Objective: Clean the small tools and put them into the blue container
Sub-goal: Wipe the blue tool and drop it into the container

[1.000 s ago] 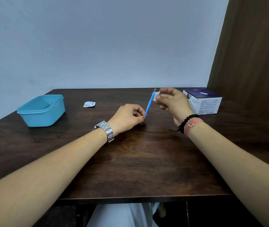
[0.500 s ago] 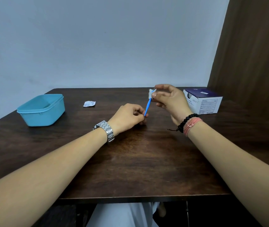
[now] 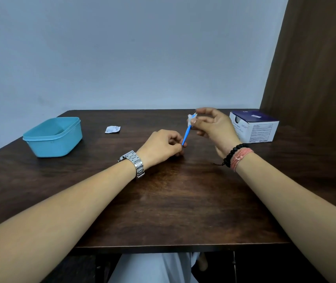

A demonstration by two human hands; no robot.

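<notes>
**Blue tool mid-wipe, container way off to the left**

So the small blue tool (image 3: pixel 186 135) was up off the table, held between both hands near the middle of the far half. Left hand (image 3: pixel 161 147) was pinching its lower end with curled fingers, knuckles resting low by the wood. Right hand (image 3: pixel 212 125) had a little white wipe (image 3: pixel 190 120) pinched around the upper end, thumb and forefinger closed on it, the other fingers loosely fanned.

The tool's long axis ran roughly 7 to 1 o'clock, tilted up and away, tip under the wipe.

The bit that matters for the drop-off: the blue container (image 3: pixel 53 136) sat at about 9 to 10 o'clock from the hands, well apart from them, lid off and open side up. Left hand was clearly the nearer one and already had the handle, so my guess is it would carry the tool over once the wipe came off. Couldn't tell if anything was in the container already.

The rest: dark wood table (image 3: pixel 173 211), a torn white sachet (image 3: pixel 112 129) between container and hands, a white and navy box (image 3: pixel 255 127) at 3 o'clock just beside the right hand. Plain pale wall behind, brown panel on the right
</notes>
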